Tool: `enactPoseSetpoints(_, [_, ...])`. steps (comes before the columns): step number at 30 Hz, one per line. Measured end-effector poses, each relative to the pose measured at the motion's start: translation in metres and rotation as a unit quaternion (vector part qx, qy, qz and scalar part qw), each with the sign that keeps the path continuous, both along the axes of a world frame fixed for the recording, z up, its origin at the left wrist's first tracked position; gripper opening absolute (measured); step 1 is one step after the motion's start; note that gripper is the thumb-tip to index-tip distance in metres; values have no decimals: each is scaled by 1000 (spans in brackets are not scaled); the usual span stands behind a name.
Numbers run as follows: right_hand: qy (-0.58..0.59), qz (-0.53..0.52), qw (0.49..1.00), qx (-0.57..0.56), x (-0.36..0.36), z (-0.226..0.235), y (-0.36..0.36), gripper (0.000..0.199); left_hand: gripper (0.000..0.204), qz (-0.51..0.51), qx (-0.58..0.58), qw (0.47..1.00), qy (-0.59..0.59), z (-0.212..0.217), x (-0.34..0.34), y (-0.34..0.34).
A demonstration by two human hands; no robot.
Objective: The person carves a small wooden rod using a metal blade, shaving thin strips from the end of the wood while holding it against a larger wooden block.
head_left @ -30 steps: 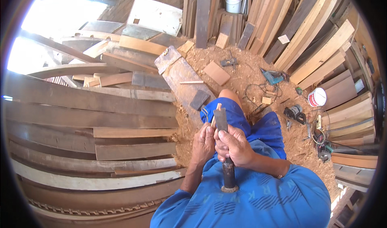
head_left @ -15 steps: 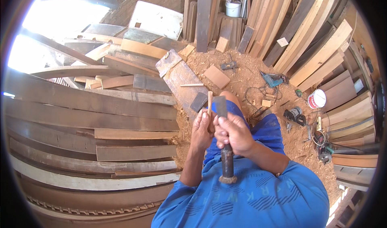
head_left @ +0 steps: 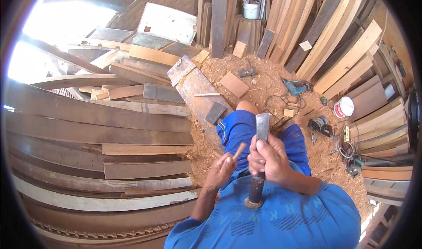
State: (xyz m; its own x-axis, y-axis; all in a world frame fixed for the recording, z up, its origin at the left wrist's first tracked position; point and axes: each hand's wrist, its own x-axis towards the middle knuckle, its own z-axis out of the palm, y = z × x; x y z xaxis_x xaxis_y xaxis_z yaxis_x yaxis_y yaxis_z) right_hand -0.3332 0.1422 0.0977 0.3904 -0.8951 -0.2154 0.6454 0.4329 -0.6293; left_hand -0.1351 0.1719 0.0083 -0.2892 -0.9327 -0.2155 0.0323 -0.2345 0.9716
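In front of my lap, my right hand (head_left: 271,159) is wrapped round a wide chisel (head_left: 262,125), its flat metal blade pointing away from me. Its dark handle runs back under the fist and ends near my shirt. To the left, my left hand (head_left: 220,170) pinches a small wooden stick (head_left: 239,151), whose free end tilts up to the right. Stick and blade are apart. Beyond my knees lies a worn plank (head_left: 195,84) bearing a thin wood strip (head_left: 207,94) and a dark block (head_left: 215,113).
Stacked boards (head_left: 101,130) fill the left side, and upright planks (head_left: 299,24) lean at the back. Wood shavings (head_left: 272,82) cover the floor, with a teal power tool (head_left: 293,88), a white bucket (head_left: 343,107), a circular saw (head_left: 321,126) and cords to the right.
My hands have moved apart: the left down with the stick, which now tilts right, the right slightly rightward with the chisel. The blade, earlier beside the stick, is now clear of it.
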Motion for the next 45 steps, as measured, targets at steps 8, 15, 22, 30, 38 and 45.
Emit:
enactPoseSetpoints(8, [13,39,998,39,27,-15,-28,20,31,186,54,956,221,8,-21,-54])
enactPoseSetpoints(15, [8,111,992,63,40,-25,-17,21,26,137,0,987,88,25,-22,-67])
enactPoseSetpoints(22, [9,111,993,49,31,-19,0,23,24,109,-156,974,-122,34,-20,-44])
enactPoseSetpoints(30, [43,38,997,48,18,-22,1,22,17,87,-132,976,-148,22,-24,-20])
enactPoseSetpoints(38, [-7,-37,994,104,-16,-26,-29,19,29,105,53,993,-7,-5,-18,-11])
enactPoseSetpoints(45, [-8,124,990,67,41,-24,-21,20,31,162,-34,986,-10,20,-22,-70])
